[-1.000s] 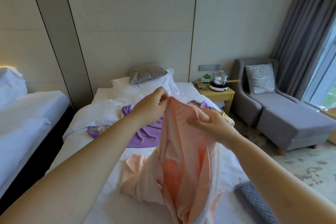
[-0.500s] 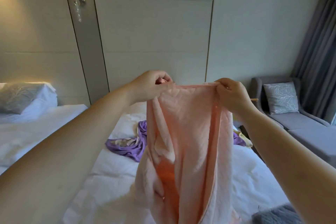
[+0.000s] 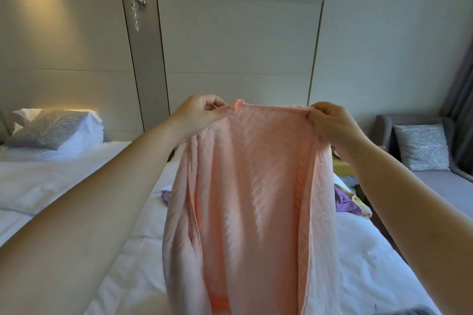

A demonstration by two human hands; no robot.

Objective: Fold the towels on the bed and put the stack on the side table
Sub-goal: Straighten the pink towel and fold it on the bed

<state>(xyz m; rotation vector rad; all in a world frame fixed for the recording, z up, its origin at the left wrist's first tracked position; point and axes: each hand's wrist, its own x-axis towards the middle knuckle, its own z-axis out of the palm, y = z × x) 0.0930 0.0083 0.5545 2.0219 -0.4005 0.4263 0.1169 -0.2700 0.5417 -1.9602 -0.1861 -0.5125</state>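
The left hand (image 3: 198,112) and right hand (image 3: 332,123) each pinch a top corner of a pink towel (image 3: 256,199), fingers curled tight on the cloth. It hangs long and soft over the white bed (image 3: 371,263), herringbone-ribbed, with its sides folded inward. Crumpled purple cloth (image 3: 344,203) lies far right. The yellow edge behind it may be the side table (image 3: 341,165).

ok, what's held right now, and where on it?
The pink towel, by its top edge: left hand pinches the left corner, right hand the right corner. It hangs down above the bed.
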